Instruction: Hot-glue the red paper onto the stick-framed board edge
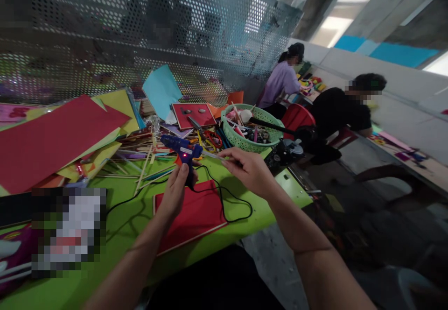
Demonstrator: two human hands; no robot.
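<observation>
1. Perforated metal screen [140, 34], the largest thing here, standing behind the work table
2. Green table [269, 198], its far and left parts heaped with coloured paper and thin wooden sticks
3. Two co-workers off to the right, one in a purple top [280, 81], one in a black top [336, 107], both at another table
4. Red paper sheet [59, 142], on the pile at the left
5. Red panel with a pale edge [199, 207], flat on the table under the forearms; no glue or attached piece can be made out on it, so work on that face looks not yet begun
6. Green plastic basket [235, 139], full of mixed craft supplies, beyond the right hand
7. Left hand [178, 191], wrapped around the grip of the glue gun, holding it above the panel's far edge
8. Right hand [250, 170], thumb and fingers pinching the glue stick
9. Blue glue gun [182, 147], nozzle pointing left; its small red light is lit, so power seems settled
10. Pale glue stick [211, 155], at the gun's rear; loading looks partly done, with a length outside, though its depth inside cannot be told
</observation>
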